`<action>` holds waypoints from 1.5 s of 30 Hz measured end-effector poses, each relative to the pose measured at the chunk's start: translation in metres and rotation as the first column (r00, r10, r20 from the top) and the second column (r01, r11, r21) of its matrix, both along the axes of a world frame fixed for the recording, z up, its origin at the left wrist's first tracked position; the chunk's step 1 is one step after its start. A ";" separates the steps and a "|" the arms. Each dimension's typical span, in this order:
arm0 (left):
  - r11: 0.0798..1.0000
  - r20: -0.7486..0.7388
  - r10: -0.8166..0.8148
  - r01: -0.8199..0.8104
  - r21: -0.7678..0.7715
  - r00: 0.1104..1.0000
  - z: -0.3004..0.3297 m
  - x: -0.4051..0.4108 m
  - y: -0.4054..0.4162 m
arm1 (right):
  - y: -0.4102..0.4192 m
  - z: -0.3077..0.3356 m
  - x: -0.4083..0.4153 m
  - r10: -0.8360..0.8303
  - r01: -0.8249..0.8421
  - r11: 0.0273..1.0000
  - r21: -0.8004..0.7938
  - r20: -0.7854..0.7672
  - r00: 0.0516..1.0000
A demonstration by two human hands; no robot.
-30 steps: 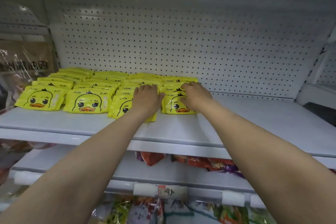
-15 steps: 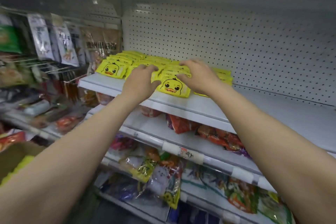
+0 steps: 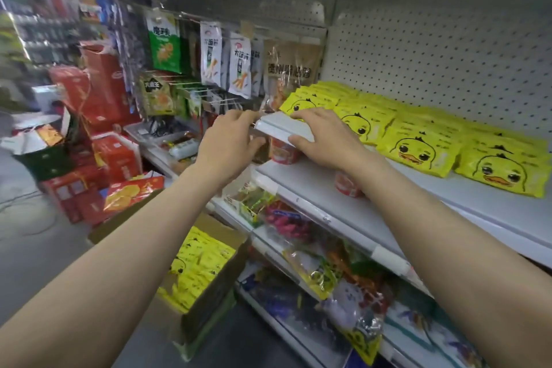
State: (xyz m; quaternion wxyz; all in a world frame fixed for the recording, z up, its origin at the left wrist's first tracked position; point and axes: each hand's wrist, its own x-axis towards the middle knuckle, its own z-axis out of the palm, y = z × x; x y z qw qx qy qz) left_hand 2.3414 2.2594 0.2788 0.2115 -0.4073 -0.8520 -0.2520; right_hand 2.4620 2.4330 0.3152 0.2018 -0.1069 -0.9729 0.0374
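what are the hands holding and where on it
No packet. The right hand grips the left end of the white shelf, fingers on top, thumb at its front lip. The left hand is at the end corner; a grip cannot be told.

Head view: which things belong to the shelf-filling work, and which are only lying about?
In the job: yellow duck packets, white shelf, open carton, left hand, right hand.
Lying about: hanging snack bags, red boxes, red cup.
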 end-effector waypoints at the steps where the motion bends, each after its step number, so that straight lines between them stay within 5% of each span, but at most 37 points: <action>1: 1.000 -0.001 0.011 -0.011 -0.001 1.000 -0.005 -0.018 -0.008 | -0.007 -0.005 -0.022 0.017 -0.017 1.000 -0.012 0.011 1.000; 11: 0.982 0.108 0.045 -0.025 -0.185 0.993 -0.082 -0.245 -0.055 | -0.057 -0.081 -0.259 0.052 -0.023 0.990 -0.141 0.203 0.978; 16: 0.955 0.294 0.074 0.017 -0.295 0.953 -0.151 -0.328 -0.070 | -0.069 -0.158 -0.336 0.022 0.065 0.969 -0.239 0.344 0.939; 22: 0.908 0.563 0.126 0.134 -0.397 0.817 -0.267 -0.357 -0.085 | -0.077 -0.285 -0.365 0.045 0.176 0.928 -0.327 0.570 0.820; 27: 0.846 0.754 0.242 0.247 -0.472 0.610 -0.362 -0.351 -0.105 | -0.090 -0.392 -0.362 0.145 0.274 0.873 -0.404 0.751 0.645; 32: 0.766 0.810 0.377 0.341 -0.545 0.449 -0.440 -0.352 -0.130 | -0.105 -0.481 -0.372 0.213 0.338 0.827 -0.450 0.806 0.552; 36: 0.605 0.802 0.467 0.527 -0.597 0.372 -0.485 -0.351 -0.147 | -0.115 -0.531 -0.395 0.250 0.359 0.793 -0.492 0.801 0.543; 40: 0.553 0.817 0.516 0.629 -0.547 0.257 -0.523 -0.352 -0.161 | -0.123 -0.570 -0.412 0.271 0.370 0.782 -0.501 0.808 0.523; 45: 0.531 0.834 0.505 0.682 -0.503 0.222 -0.548 -0.354 -0.164 | -0.125 -0.592 -0.417 0.268 0.316 0.826 -0.466 0.819 0.508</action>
